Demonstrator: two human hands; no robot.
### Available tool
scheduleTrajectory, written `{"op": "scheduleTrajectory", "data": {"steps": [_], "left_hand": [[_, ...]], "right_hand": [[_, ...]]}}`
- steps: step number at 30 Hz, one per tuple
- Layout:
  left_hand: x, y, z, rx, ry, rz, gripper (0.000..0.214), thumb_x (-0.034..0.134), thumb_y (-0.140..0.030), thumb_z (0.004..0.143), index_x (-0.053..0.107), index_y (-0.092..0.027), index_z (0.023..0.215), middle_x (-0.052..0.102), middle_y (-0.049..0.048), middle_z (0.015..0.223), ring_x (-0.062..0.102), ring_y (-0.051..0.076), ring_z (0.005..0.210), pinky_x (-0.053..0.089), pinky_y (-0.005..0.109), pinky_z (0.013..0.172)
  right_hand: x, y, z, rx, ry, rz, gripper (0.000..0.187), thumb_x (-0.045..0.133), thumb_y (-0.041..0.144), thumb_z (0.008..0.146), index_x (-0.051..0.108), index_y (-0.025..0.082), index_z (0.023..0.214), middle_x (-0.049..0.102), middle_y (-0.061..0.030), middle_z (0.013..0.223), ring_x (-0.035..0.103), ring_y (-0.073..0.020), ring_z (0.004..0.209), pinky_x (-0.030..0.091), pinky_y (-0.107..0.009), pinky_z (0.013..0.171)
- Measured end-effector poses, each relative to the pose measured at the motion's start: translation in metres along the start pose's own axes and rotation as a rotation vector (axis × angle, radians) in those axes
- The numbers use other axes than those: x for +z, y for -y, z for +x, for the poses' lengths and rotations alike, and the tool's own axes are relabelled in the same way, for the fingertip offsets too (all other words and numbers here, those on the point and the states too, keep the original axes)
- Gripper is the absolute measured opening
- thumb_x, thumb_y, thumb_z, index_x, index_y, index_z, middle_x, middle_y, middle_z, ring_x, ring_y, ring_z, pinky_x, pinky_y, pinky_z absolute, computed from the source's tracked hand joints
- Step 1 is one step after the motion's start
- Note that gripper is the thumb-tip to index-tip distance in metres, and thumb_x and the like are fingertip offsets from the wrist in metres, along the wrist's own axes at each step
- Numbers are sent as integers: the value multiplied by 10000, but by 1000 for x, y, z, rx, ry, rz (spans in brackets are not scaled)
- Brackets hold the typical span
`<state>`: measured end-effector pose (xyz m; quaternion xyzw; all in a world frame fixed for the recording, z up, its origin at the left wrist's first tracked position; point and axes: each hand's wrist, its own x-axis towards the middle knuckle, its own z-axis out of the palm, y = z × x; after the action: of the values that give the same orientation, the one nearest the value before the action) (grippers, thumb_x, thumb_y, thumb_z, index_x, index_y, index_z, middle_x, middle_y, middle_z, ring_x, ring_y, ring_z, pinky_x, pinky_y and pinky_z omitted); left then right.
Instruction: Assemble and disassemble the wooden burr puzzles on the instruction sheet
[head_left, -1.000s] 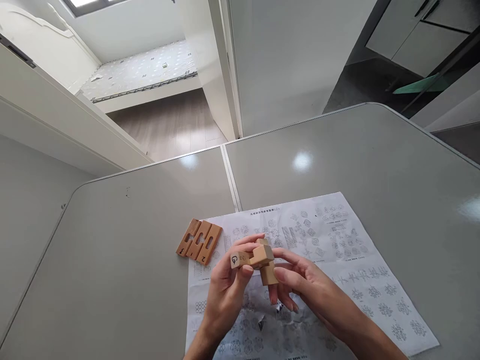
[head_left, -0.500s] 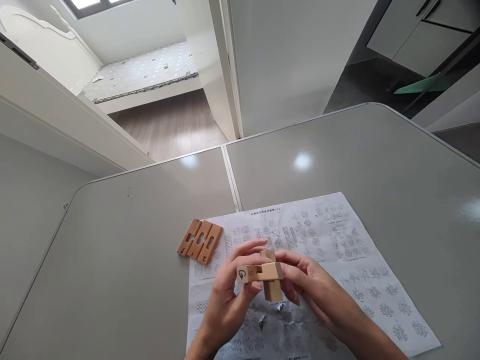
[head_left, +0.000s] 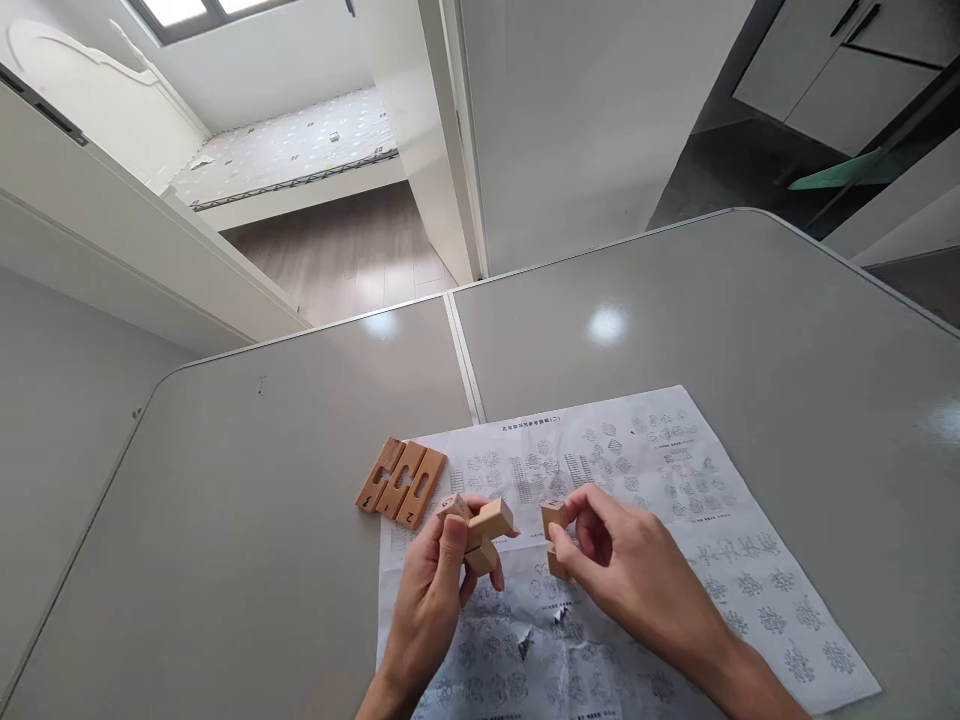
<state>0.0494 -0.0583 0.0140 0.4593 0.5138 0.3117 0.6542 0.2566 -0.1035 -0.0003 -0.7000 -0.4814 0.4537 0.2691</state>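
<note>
From here, bare worktop [head_left: 210, 540] stretches left of three slotted wooden slats [head_left: 401, 484], slanting away rightward, two marked 1 and 2. The left hand [head_left: 436, 582] grips joined wooden bars [head_left: 491, 518] above the Chinese-titled sheet [head_left: 675, 640], one bar pointing right. Across a gap, the right hand [head_left: 626, 550] pinches a wooden piece [head_left: 553, 518], its end mark illegible to me.
</note>
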Motion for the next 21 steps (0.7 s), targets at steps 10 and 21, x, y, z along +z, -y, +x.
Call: {"op": "scheduleTrajectory", "data": {"steps": [10,21], "left_hand": [[-2,-4,0,-33,289,-21,453,597,-494,1075,535,-210,1422,731,104,1143,562,133,794,457,288,755],[6,-7,-5,-154,512,-53,576,618,-549,1052,437,-223,1489,655,28,935,483,128,779,423,272,751]], "right_hand": [[6,4,7,-66,-28,-278,339,567,565,1021,503,266,875,635,-7,726,552,-203,596,319,-317,588],[-16,15,-8,-215,265,225,501,435,573,1121,584,239,778,674,0,752,574,-162,663,428,-296,679]]}}
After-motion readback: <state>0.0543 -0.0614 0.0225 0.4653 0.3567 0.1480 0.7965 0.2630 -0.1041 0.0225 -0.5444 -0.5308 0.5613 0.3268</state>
